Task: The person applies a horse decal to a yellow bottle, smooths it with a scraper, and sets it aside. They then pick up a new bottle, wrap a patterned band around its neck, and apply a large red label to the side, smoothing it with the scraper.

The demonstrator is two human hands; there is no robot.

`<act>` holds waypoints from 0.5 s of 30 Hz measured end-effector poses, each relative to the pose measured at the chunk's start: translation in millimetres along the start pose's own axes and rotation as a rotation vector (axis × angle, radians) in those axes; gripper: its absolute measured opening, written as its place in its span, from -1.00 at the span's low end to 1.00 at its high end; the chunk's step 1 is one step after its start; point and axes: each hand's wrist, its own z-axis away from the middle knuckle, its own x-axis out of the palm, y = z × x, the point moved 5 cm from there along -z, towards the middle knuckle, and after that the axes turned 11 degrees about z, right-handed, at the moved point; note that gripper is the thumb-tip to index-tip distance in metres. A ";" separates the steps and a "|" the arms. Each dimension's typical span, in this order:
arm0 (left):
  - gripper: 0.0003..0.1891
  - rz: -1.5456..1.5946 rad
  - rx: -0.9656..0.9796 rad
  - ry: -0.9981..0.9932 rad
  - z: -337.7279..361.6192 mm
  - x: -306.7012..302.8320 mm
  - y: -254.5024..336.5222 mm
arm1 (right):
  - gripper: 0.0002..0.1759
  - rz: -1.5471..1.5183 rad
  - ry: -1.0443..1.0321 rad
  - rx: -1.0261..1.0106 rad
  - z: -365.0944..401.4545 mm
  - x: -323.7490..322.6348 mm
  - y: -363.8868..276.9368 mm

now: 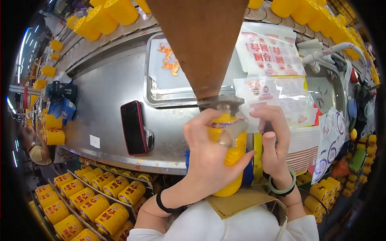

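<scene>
A yellow embossed bottle [239, 145] with a patterned blue band at its neck stands close to my chest, under the brown vertical column. My left hand [205, 154] is wrapped round its left side, with the thumb across the front. To the right of the bottle, my right hand [276, 138] is raised with curled fingers apart from the thumb; nothing shows between them. A greyish patch on the bottle's upper part is too blurred to name.
Left on the metal table [100, 116] lies a phone [134, 127]. Behind it, a tray [155, 100] holds orange figure-shaped cutouts [171, 60]. Printed sheets [277, 94] are stacked at the right. Yellow containers [106, 217] fill racks below. A person [38, 150] is at far left.
</scene>
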 end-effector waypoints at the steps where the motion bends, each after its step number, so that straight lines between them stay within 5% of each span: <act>1: -0.40 0.156 -0.037 0.067 2.7 -1.3 -7.4 | -0.49 0.003 0.002 0.001 -0.8 -2.5 -0.2; 4: -0.29 0.288 0.035 0.167 7.9 -5.7 -26.0 | -0.52 0.068 -0.043 -0.052 -0.2 -2.8 -4.5; 6: -0.27 0.999 -0.102 0.311 13.2 4.5 -47.6 | -0.54 0.081 -0.123 -0.103 0.1 6.0 -9.5; 7: -0.18 0.848 0.018 0.298 16.4 2.1 -51.2 | -0.54 0.114 -0.154 -0.138 0.9 8.2 -8.6; 15: -0.30 0.398 0.041 0.224 22.2 -9.7 -37.1 | -0.55 0.121 -0.112 -0.165 2.4 10.2 -10.3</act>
